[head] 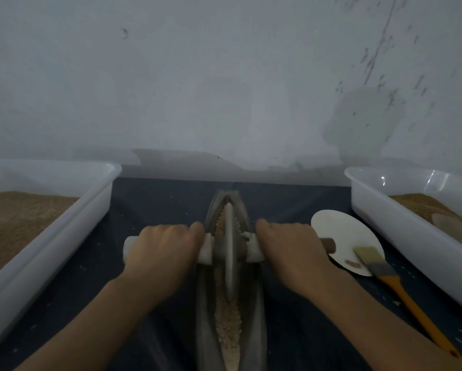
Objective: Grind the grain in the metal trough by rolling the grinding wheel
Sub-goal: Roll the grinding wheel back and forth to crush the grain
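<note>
Metal trough [231, 314], left hand [161, 251], right hand [291, 253] gripping wheel axle [205, 250]

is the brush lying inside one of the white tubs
No, the brush lies outside both tubs, its bristles resting on the round white plate beside the right tub.

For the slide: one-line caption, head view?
Both hands, left and right, grip the grinding wheel axle over grain in the metal trough.

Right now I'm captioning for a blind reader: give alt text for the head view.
Left hand and right hand grip the handle either side of a grinding wheel standing in a grain-filled metal trough. White tubs flank it; a brush lies right.
</note>
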Tool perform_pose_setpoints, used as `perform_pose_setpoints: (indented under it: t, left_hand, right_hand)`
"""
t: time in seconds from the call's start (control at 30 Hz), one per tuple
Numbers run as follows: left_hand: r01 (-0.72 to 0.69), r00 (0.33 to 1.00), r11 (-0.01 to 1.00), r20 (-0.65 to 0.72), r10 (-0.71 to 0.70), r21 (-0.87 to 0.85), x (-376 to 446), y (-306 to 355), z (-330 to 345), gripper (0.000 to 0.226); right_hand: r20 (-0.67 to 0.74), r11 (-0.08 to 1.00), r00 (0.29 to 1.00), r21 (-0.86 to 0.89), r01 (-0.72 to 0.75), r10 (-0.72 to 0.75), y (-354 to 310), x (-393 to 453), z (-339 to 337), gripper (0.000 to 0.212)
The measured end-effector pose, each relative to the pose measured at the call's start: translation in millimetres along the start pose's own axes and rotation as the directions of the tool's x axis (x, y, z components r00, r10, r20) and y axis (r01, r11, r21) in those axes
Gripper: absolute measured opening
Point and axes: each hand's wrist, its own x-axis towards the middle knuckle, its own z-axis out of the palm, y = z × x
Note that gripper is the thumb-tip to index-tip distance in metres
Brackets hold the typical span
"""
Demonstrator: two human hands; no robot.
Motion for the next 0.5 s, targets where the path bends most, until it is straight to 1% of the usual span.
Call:
perform_pose_setpoints:
  t: [0.07,0.1,0.2,0.27,0.33,0.37,0.4,0.43,0.5]
  left_hand:
    - [0.017,1.0,1.0,-0.026,-0.018,-0.019,11.0,-2.5,6.2,0.029]
    - [0.019,0.999,1.0,-0.033,-0.019,-0.019,14.3,-2.9,7.3,0.029]
    - [-0.001,1.0,1.0,-0.023,0.0,-0.028,12.8,-1.5,2.9,0.031]
    - [-0.021,1.0,0.998,-0.022,0.02,-0.065,3.8,-1.1,-3.0,0.035]
    - [-0.052,0.999,0.992,-0.007,0.052,-0.117,-11.9,-0.8,-10.9,0.042]
    - [-0.092,0.996,0.987,-0.019,0.09,-0.128,-20.2,0.6,-16.2,0.047]
    - [-0.147,0.989,0.98,-0.042,0.143,-0.135,-27.6,1.4,-19.5,0.053]
    - [-0.174,0.984,0.972,-0.061,0.166,-0.156,-34.2,2.5,-23.3,0.058]
    - [-0.224,0.97,0.962,-0.135,0.204,-0.155,-42.0,2.2,-26.5,0.06]
  right_hand:
    - [-0.052,0.999,0.998,-0.039,0.035,-0.037,4.2,13.8,1.7,0.043]
    - [-0.054,0.998,0.998,-0.052,0.037,-0.04,6.0,18.5,0.4,0.04]
    - [0.009,0.999,1.0,-0.033,0.028,-0.027,7.0,19.4,0.7,0.027]
    - [0.057,1.0,0.998,0.017,0.016,-0.017,3.5,7.1,-4.8,0.025]
    - [0.095,0.997,0.995,0.068,0.025,-0.032,-1.3,-9.7,-17.9,0.027]
    - [0.101,0.996,0.993,0.08,0.045,-0.053,-3.8,-18.7,-23.4,0.029]
    - [0.085,0.994,0.993,0.078,0.072,-0.079,-7.0,-27.0,-28.7,0.033]
    - [0.064,0.994,0.993,0.045,0.097,-0.099,-8.9,-34.8,-31.3,0.039]
    - [0.001,0.996,0.996,0.019,0.091,-0.091,-10.9,-43.5,-36.6,0.05]
